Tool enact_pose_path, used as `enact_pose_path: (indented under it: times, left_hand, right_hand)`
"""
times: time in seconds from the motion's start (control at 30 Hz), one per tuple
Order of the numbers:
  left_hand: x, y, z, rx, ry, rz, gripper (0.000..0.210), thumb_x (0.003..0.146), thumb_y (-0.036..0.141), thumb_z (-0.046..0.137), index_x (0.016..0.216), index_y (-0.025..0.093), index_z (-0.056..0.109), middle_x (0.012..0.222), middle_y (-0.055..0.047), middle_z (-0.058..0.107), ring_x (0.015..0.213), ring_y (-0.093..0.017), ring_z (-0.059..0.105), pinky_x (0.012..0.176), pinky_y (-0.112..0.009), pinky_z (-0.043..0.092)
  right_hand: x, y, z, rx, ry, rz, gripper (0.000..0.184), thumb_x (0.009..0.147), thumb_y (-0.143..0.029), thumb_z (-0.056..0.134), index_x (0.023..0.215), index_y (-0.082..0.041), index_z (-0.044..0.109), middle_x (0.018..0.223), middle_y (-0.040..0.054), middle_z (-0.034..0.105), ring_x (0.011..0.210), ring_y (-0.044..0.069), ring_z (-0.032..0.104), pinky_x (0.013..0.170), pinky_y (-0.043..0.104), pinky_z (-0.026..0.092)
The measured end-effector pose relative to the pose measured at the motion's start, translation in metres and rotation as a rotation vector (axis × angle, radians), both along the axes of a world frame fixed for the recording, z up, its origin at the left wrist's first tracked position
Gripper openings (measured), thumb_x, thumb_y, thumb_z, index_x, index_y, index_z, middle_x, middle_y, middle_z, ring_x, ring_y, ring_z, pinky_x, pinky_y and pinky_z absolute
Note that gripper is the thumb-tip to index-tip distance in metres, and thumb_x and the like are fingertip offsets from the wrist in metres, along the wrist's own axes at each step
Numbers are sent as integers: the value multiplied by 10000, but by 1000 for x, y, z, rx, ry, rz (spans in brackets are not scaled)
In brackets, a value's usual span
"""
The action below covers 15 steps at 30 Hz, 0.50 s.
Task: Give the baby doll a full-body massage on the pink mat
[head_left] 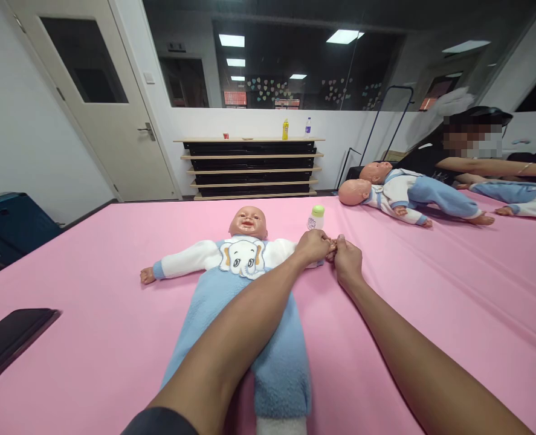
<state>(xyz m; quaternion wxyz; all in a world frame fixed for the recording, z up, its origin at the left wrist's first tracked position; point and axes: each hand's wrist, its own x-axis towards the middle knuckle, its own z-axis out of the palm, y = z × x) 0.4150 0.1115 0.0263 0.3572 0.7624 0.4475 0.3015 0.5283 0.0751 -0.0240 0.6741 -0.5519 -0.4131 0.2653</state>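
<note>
A baby doll [231, 296] lies on its back on the pink table cover, wearing a light blue and white outfit with an elephant face on the chest. My left hand [313, 246] reaches across its body and is closed around the doll's wrist on the right side of the view. Beside it, my right hand [348, 261] is closed on the small fingers of that same doll hand [332, 249]. A small bottle with a green cap [316, 217] stands just behind my left hand. The doll's other arm [184, 264] stretches out to the left.
Two more dolls [444, 190] lie at the back right, near a person in black [431, 151] whose arms reach over another doll [512, 192]. A dark flat object [16, 338] rests at the table's left. Beyond the table stands a low shelf [254, 163] holding two bottles.
</note>
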Motion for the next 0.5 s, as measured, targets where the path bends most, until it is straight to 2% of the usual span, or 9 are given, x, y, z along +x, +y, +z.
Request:
enact_pose_path:
  times: [0.2,0.3,0.4,0.5]
  left_hand:
    - [1,6,-3,-10,-8,54,218,861,348,553,843,163,667,857,-80,722,756,-164,639,681,-247,479]
    - [2,8,-3,-9,-12,56,273,891,378,516,830,157,664,817,-84,721,760,-168,638,707,-253,481]
    - [2,7,-4,-4,-12,29,290,895,374,508,805,152,672,789,-82,719,764,-168,637,726,-251,479]
    - [2,6,-5,2,-4,-8,196,847,300,556,791,159,681,744,-60,714,738,-165,633,711,-248,474]
  right_hand:
    - [-5,-3,4,16,43,65,342,772,-487,641,826,-150,659,598,3,604,482,111,517,466,242,435]
    - [-5,-6,6,10,18,64,334,743,-433,686,913,-146,679,634,1,618,513,107,528,499,239,453]
    - [-3,-6,4,-14,-8,32,316,748,-416,687,883,-131,684,624,10,622,526,115,538,509,242,458]
    - [1,-4,0,-40,-30,0,324,766,-446,670,833,-128,676,565,8,601,503,127,531,487,249,443]
